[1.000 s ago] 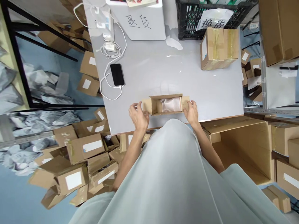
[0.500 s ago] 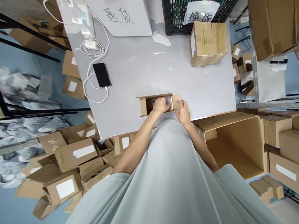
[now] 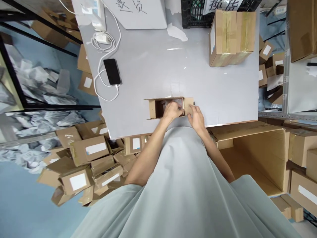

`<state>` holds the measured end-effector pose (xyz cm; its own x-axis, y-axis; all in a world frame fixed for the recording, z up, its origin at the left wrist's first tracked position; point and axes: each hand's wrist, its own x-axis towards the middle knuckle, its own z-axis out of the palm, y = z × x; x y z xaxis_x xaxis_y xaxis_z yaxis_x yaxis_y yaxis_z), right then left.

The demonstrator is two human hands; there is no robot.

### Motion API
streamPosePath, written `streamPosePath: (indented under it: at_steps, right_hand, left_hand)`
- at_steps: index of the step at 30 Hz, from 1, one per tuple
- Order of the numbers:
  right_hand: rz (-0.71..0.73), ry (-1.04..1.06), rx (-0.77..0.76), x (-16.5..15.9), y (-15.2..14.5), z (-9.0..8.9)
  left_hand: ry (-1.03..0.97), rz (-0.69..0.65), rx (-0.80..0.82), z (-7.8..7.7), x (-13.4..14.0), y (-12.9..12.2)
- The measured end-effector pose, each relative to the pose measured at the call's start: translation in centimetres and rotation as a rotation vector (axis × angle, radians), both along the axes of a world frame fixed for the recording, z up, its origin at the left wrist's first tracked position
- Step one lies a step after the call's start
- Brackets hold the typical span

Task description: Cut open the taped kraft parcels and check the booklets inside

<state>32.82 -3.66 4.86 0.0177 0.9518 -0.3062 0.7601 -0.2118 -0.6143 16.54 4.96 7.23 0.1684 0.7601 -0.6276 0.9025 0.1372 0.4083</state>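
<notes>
While our left hand (image 3: 172, 110) reaches inside the open brown cardboard box (image 3: 152, 109), our right hand (image 3: 197, 117) touches its flap (image 3: 188, 102); both grips unclear. Next move likely needs steady hold.

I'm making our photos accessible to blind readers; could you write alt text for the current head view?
A person's left hand is inside an open cardboard box on a grey table, while the right hand touches its end flap. A phone lies to the left, two taped boxes farther back at right.

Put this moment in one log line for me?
left hand: partly inside open cardboard box | right hand: at right flap | smartphone: on table
</notes>
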Motion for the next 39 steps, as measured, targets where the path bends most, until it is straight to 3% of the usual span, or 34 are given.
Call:
streamPosePath:
  at_steps: [13, 20, 27, 30, 34, 39]
  right_hand:
    - [-0.012, -0.03, 0.004, -0.5, 0.3, 0.5]
    - [-0.092, -0.059, 0.039, -1.2, -0.3, 0.2]
    - [-0.142, -0.077, 0.07, -1.5, -0.3, 1.2]
    - [-0.179, -0.055, 0.093, -1.6, -0.2, 1.8]
    - [-0.23, 0.023, 0.139, -2.2, -0.5, 3.2]
    - [-0.282, 0.015, 0.218, -4.2, -0.8, 6.6]
  left_hand:
    - [0.121, -0.036, 0.012, 1.3, 0.7, 0.3]
    - [0.197, -0.023, 0.045, 1.7, -2.3, 0.3]
    - [0.083, -0.094, 0.011, 2.5, -3.9, 0.1]
    - [0.066, -0.096, 0.054, 4.5, -5.1, 0.2]
    - [-0.049, -0.016, 0.162, 9.0, -8.7, -0.3]
    - [-0.497, 0.34, 0.11, 14.3, -15.7, -1.4]
